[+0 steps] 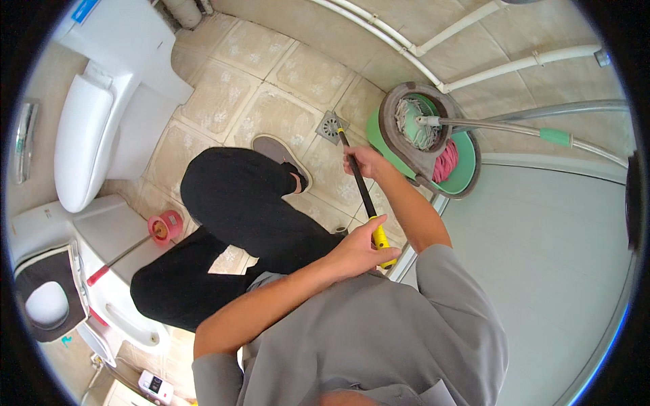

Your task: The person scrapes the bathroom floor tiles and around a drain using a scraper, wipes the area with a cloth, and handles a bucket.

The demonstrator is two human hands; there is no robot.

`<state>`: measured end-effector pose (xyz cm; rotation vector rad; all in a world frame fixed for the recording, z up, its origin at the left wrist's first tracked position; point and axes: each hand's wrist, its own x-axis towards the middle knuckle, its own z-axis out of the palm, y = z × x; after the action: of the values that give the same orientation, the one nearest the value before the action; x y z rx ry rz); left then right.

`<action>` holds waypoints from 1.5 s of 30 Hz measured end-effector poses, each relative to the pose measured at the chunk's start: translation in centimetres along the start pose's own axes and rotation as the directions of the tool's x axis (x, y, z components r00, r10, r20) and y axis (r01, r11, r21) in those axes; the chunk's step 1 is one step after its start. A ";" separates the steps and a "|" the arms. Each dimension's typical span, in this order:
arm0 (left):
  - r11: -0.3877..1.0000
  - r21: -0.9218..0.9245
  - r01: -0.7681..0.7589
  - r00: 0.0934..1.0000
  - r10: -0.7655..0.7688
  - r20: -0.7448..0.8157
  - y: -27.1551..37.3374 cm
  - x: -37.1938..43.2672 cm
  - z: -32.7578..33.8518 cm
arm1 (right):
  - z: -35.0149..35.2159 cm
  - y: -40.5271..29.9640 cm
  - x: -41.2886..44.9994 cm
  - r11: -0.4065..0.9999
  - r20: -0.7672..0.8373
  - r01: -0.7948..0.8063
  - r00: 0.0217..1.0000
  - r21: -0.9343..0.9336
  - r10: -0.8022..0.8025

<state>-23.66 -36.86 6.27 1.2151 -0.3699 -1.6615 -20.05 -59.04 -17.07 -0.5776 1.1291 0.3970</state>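
A black rod tool (361, 185) with a yellow handle slants down in front of my body. Its yellow-banded far end lies over the square metal floor drain (332, 128); whether it enters the grate I cannot tell. My left hand (355, 248) grips the yellow handle (382, 239) close to my grey shirt. Farther down the rod, my right hand (364, 161) is wrapped around the black shaft. Beige patterned floor tiles (277, 119) surround the drain, and my shoe (279, 152) stands beside it on the left.
Right of the drain stands a green mop bucket (376, 132), with a string mop (419, 122) and a pink mop head (446, 162) in it. White pipes (376, 25) run along the wall. A toilet (86, 147) and a pink toilet-brush holder (170, 226) are on the left.
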 end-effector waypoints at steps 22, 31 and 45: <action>0.718 0.388 0.578 -0.009 0.481 -0.877 -3.9 -38.2 -21.1 | -14.9 0.4 0.6 -0.089 0.225 0.213 0.796 -0.973 -0.562; 0.975 0.181 0.130 -0.087 0.193 -0.977 -10.4 -36.6 -22.9 | -11.2 -1.2 -1.0 -0.197 0.172 0.083 0.853 -0.977 -0.493; 0.955 0.232 0.187 -0.050 0.245 -0.968 -8.9 -35.3 -24.7 | -11.1 -0.5 -1.1 -0.307 0.200 0.038 0.835 -0.951 -0.513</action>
<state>-7.84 4.11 7.86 2.3088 0.3733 -0.1645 -28.20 -66.28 -19.35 -2.5512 0.5902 0.7703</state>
